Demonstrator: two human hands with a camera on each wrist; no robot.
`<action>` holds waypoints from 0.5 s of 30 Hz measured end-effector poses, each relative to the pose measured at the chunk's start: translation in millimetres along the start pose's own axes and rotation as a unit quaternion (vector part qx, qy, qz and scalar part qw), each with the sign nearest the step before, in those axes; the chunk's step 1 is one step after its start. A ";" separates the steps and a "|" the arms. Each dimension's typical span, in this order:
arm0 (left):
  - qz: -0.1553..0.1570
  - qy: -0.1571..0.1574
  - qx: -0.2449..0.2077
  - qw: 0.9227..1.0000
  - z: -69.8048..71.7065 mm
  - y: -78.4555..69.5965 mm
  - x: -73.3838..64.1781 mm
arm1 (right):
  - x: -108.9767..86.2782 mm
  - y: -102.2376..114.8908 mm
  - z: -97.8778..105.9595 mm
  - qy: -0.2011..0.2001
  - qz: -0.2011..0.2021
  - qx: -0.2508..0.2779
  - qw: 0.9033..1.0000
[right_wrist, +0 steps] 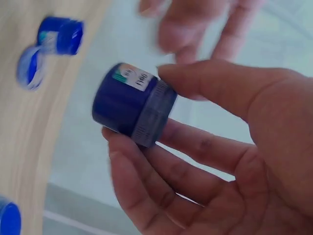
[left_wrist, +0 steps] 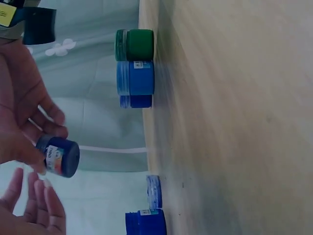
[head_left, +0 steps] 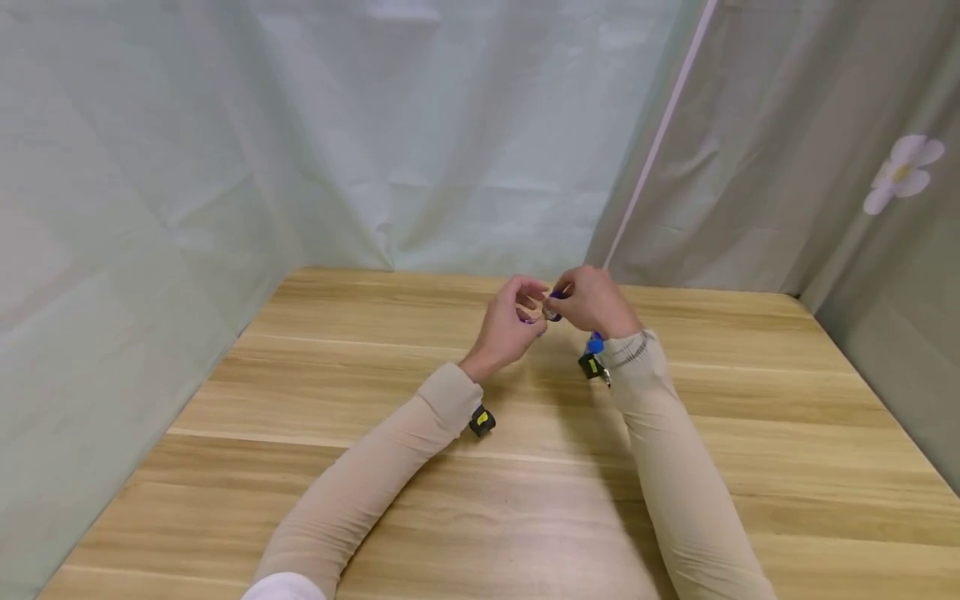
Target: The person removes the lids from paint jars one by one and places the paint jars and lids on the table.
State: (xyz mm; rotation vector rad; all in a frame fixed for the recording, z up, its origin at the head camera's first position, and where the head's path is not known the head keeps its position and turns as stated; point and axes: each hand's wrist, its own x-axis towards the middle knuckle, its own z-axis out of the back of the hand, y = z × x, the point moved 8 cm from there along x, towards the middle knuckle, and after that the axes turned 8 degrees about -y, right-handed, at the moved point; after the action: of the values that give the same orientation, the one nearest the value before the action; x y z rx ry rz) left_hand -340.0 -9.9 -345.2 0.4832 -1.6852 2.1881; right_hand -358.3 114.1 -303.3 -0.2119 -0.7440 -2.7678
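Note:
A small dark blue jar [right_wrist: 120, 105] with a ribbed cap and a coloured label is pinched between the thumb and fingers of my right hand [head_left: 596, 302]. It is raised above the table, as the left wrist view also shows. My left hand [head_left: 508, 325] hovers close beside it, fingers loosely curved and holding nothing; in the right wrist view it is blurred. Past it on the table, an open blue jar [right_wrist: 61, 35] stands with a blue lid [right_wrist: 30, 68] next to it. The left hand partly hides these in the head view.
A green jar [left_wrist: 140, 45], a mid-blue jar [left_wrist: 136, 78] and a darker blue jar [left_wrist: 136, 101] stand together on the wooden table [head_left: 360, 400]. The right arm mostly hides them in the head view. Pale curtains [head_left: 465, 142] hang behind the table.

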 end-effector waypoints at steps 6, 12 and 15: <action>0.020 0.010 0.009 1.000 -4.3 1.4 -4.2 | -4.0 12.2 0.9 0.016 0.018 0.014 1.000; 0.068 -0.031 -0.019 0.997 2.3 9.2 -5.2 | -6.4 22.9 3.0 0.021 0.031 0.023 0.999; 0.072 -0.046 -0.021 0.996 4.8 10.2 -4.2 | -7.1 24.7 3.4 0.020 0.027 0.021 0.999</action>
State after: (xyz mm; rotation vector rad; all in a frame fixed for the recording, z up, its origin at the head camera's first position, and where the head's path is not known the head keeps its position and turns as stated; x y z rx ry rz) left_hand -340.7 -17.3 -354.7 0.4709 -1.8646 2.2567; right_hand -344.1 96.8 -290.2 -0.1662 -0.7731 -2.6953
